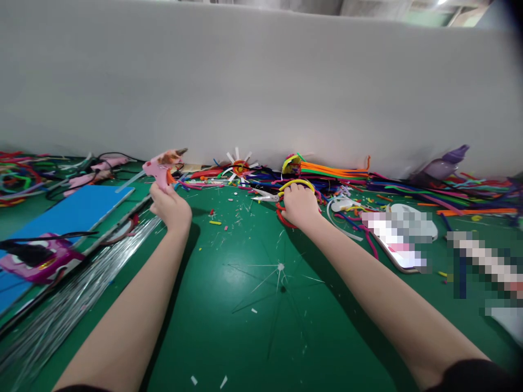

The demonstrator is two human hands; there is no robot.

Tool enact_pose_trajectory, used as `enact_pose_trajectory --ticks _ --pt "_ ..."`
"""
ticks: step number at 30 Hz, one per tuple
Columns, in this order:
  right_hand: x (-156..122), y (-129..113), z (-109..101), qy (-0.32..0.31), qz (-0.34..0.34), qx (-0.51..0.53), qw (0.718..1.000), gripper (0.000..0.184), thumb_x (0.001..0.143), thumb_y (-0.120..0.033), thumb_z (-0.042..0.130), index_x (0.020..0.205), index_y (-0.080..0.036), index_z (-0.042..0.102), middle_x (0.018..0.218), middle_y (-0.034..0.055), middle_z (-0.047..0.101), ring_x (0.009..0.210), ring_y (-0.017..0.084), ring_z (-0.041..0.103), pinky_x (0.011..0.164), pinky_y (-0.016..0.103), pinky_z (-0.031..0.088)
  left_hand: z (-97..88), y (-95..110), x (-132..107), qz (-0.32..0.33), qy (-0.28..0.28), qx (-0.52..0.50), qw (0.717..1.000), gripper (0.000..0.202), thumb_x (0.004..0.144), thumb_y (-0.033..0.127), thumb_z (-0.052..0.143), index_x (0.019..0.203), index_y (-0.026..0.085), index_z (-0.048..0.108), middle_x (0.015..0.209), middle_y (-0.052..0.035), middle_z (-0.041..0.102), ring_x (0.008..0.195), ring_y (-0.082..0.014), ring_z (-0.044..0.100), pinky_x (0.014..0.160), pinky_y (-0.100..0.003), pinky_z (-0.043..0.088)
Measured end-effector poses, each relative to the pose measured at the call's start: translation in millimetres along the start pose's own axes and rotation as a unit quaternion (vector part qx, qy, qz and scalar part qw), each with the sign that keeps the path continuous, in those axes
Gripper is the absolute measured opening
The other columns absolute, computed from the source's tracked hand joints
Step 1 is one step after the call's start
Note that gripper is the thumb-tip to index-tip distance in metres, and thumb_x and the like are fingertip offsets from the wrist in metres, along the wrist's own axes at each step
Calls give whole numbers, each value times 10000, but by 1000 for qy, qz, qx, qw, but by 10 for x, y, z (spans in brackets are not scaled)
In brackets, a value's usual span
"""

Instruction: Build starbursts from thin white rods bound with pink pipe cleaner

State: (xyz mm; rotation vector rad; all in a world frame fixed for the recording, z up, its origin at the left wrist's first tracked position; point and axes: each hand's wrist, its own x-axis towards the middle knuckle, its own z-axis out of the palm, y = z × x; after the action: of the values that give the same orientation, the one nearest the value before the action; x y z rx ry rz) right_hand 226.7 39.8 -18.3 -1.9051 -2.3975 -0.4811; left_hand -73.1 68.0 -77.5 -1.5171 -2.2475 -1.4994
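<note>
Glossy green tabletop (237, 343), pale grey partition (229, 81)
The tabletop lies under the left hand (172, 209) and right hand (301, 206); the partition stands beyond them, a bright light (442, 2) over its top, far right of both.

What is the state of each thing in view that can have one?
Pink glue gun: raised, its front stained brown
Left hand: closed around the glue gun
Scissors: blades seemingly slightly apart
Right hand: at the scissors, grip unclear
Phone: screen lit, partly pixelated
Purple bottle: top fitted
Blue board: lying flat
</note>
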Motion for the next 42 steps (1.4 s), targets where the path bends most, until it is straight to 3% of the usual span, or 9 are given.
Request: enact_pose_trajectory --ticks 6,8,11,14,18,27,32,36,42 --pt "49 -47 -9 24 34 36 998 514 763 -491 576 1046 -62 556 907 159 638 806 256 597 612 330 420 7 52 -26 -15 68 30 997 386 952 244 285 1296 84 354 1266 -202 506 1148 -315 490 963 -489 292" --pt "82 -93 -43 53 24 34 998 469 804 -443 552 1073 -59 547 963 170 627 865 264 581 672 347 421 5 66 -33 -13 71 34 997 386 948 237 297 1292 77 370 1248 -206 522 1137 -314 503 952 -487 308" --pt "153 -157 -119 98 -24 20 995 277 880 -230 452 1094 -86 554 1073 160 601 1011 261 517 830 368 376 0 71 -37 -9 71 37 997 374 947 225 302 1281 78 386 1234 -208 535 1132 -307 511 949 -482 317" --pt "237 -186 -187 121 -58 10 991 300 894 -92 332 1066 -99 578 1051 138 603 1021 243 488 895 365 317 -3 64 -34 -7 71 41 997 371 945 222 309 1278 83 393 1228 -206 540 1118 -304 522 941 -482 325" --pt "307 -167 -207 123 -44 10 991 274 841 -215 486 1061 -84 584 1042 150 599 1000 272 485 891 381 302 -5 55 -30 -7 70 44 997 369 943 233 312 1275 102 407 1213 -180 555 1126 -294 525 947 -470 332" --pt "229 18 -103 76 -35 4 996 605 661 -502 647 1087 -78 582 1107 173 583 1043 315 470 922 409 279 -9 59 -34 -5 55 51 997 341 942 208 329 1260 117 413 1239 -173 549 1143 -277 524 957 -487 333" --pt "155 121 -178 54 -37 3 998 518 655 -428 663 1056 -107 598 1067 145 603 1023 299 490 911 388 297 -5 55 -35 -13 52 52 997 336 920 206 359 1235 126 440 1238 -172 555 1130 -297 532 950 -509 338" --pt "95 135 -300 98 -13 -16 995 453 710 -355 637 1078 -101 571 1069 148 577 1031 302 473 908 398 297 -11 55 -31 -15 57 44 997 341 909 212 357 1218 117 468 1217 -182 566 1134 -322 527 944 -528 339" --pt "78 111 -345 127 28 15 991 476 753 -443 605 1093 -112 567 1060 148 572 1025 304 471 885 412 308 -16 60 -27 -19 59 38 997 339 911 216 358 1219 124 467 1218 -181 563 1135 -309 527 951 -518 333"
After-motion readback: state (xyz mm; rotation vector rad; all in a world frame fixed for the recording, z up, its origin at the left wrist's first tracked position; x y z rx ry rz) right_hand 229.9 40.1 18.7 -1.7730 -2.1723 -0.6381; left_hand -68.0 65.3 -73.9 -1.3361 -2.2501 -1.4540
